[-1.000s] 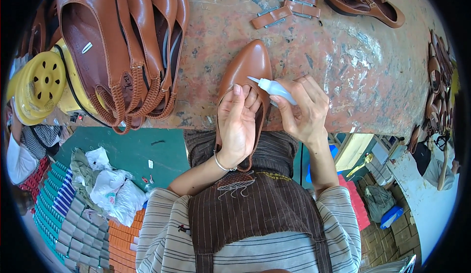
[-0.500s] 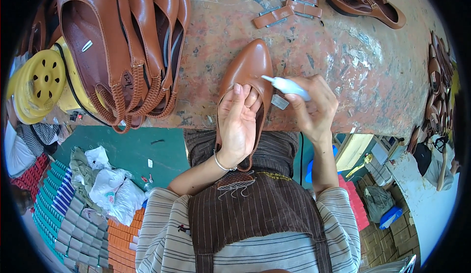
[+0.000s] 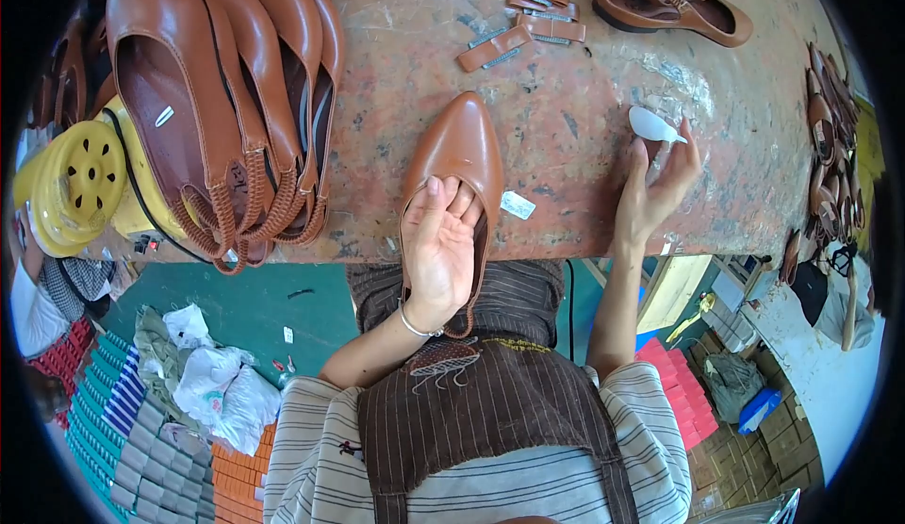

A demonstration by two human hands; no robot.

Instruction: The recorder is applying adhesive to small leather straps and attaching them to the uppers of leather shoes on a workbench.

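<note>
A brown pointed slingback shoe rests on the workbench in front of me, toe facing away. My left hand grips it palm up, with the fingertips inside the opening and the thumb by its edge. A small white squeeze bottle with a thin nozzle lies to the right on the bench. Around it, my right hand has its thumb and fingers spread apart, tips beside the bottle. A small white label sits on the bench just right of the shoe.
Several brown shoes stand at the left, near a yellow round-holed device and its black cable. Brown bows with glittery bands lie at the back. Another shoe pair sits far right. The worn bench ends at my apron.
My right hand has carried the squeeze bottle away from the shoe, to the right and farther back, and its fingers have spread. My left hand stays on the shoe.
</note>
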